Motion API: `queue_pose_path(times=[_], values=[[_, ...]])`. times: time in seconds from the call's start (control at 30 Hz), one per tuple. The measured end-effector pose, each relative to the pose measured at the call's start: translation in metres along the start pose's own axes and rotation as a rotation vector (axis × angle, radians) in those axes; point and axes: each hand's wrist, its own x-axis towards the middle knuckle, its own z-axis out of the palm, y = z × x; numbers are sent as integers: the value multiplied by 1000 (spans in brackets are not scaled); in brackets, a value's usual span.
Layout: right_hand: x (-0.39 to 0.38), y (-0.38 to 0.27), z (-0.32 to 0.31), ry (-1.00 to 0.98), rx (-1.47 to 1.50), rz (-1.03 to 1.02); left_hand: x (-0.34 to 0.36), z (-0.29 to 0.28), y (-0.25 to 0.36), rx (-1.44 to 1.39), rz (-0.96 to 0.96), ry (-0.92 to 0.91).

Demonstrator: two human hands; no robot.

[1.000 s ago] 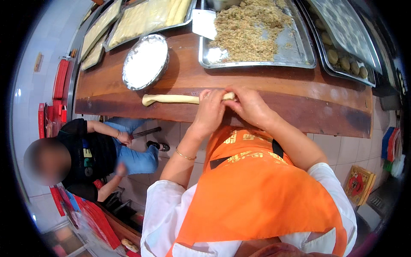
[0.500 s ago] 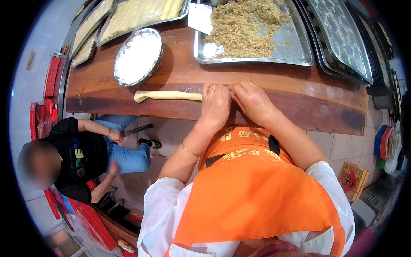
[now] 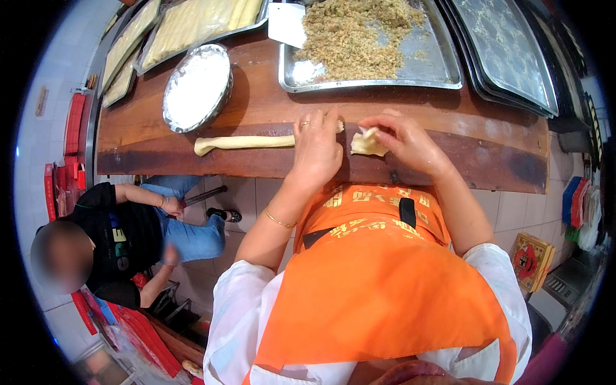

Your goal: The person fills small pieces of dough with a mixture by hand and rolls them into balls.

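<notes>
A long pale rope of dough [image 3: 247,142] lies along the near part of the wooden table. My left hand [image 3: 317,142] is closed over its right end, and a torn tip of dough shows beyond the fingers. To the right, just off that end, my right hand [image 3: 407,138] pinches a small separate piece of dough [image 3: 367,144] between thumb and fingers. This piece looks ragged and flattened, and a gap of bare wood parts it from the rope.
A bowl of white flour [image 3: 197,90] stands at the left. Behind my hands is a metal tray [image 3: 436,74] of crumbly brown filling, with a white scraper [image 3: 286,25] at its corner. Trays of dough strips [image 3: 192,35] fill the far left; stacked trays [image 3: 507,58] the right. A person [image 3: 128,237] sits at left.
A piece of dough has come off the rope's right end. My right hand has moved right with it, away from my left hand, which stays on the rope.
</notes>
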Motion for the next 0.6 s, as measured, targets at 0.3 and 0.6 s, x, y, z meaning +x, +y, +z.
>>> queue_pose_path(times=[0.3,0.6], values=[[-5,14,17,20,-386,-181,-3,11,6,-304,36,21],[-21,9,21,111,-195,48,23,37,24,-476,24,40]])
